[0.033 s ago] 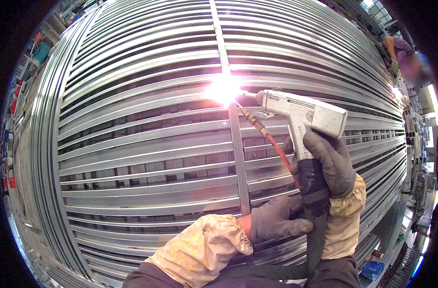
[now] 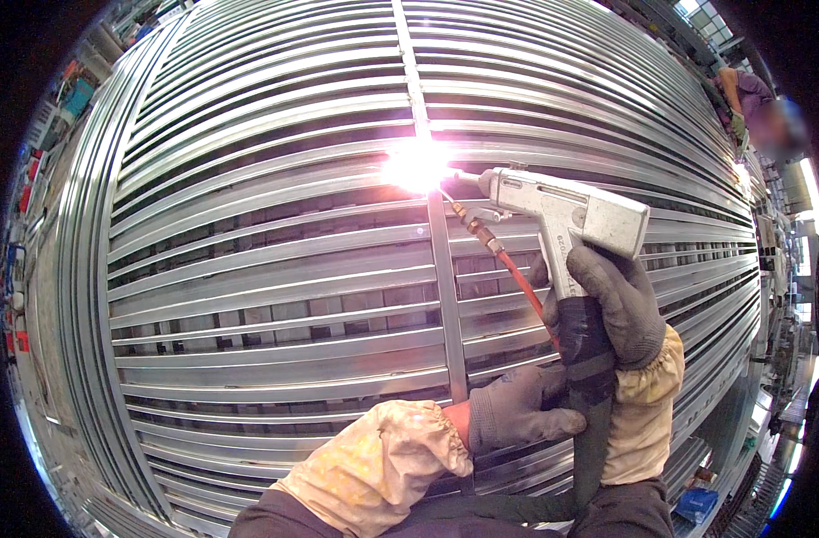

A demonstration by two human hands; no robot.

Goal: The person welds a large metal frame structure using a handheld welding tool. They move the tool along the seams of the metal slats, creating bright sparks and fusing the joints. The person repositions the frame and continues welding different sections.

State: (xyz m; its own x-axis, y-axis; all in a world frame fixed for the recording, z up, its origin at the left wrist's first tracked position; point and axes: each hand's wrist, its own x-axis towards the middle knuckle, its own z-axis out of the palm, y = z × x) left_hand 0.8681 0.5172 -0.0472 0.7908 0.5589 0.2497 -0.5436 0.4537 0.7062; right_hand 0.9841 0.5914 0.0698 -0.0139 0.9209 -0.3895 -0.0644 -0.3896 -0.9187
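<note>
In my gloved right hand is the grip of a pale grey handheld welding gun, its nozzle pointing left. A bright white-pink glare at the tip hides the spot where it meets the metal. My gloved left hand is closed around the black-wrapped cable below the grip, partly hidden behind it. A red hose with a brass fitting runs up beside the nozzle. Under both hands lies a large metal frame of parallel bars, crossed by a middle bar.
Stacked long side bars edge the frame at left. At the far right, another person in purple leans over the frame, near a small bright glow. A blue packet lies at the lower right. Shop equipment stands at the far left.
</note>
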